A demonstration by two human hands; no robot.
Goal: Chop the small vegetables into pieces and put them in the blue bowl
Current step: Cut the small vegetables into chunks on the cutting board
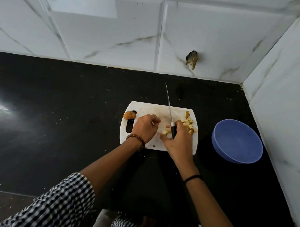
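— How are the hands placed?
— Both forearms reach forward over the white cutting board on the black tabletop. The right hand has its grip around the black handle of the knife; the blade points away, toward the wall.
— And the left one?
— The left hand is over the board, knuckles up, fingers curled under. Whether this grip holds something, I cannot tell.
— The vegetables?
— The chopped pieces lie on the board's right part, and one whole vegetable is at its left edge. The blue bowl stands to the right, apart from the board.
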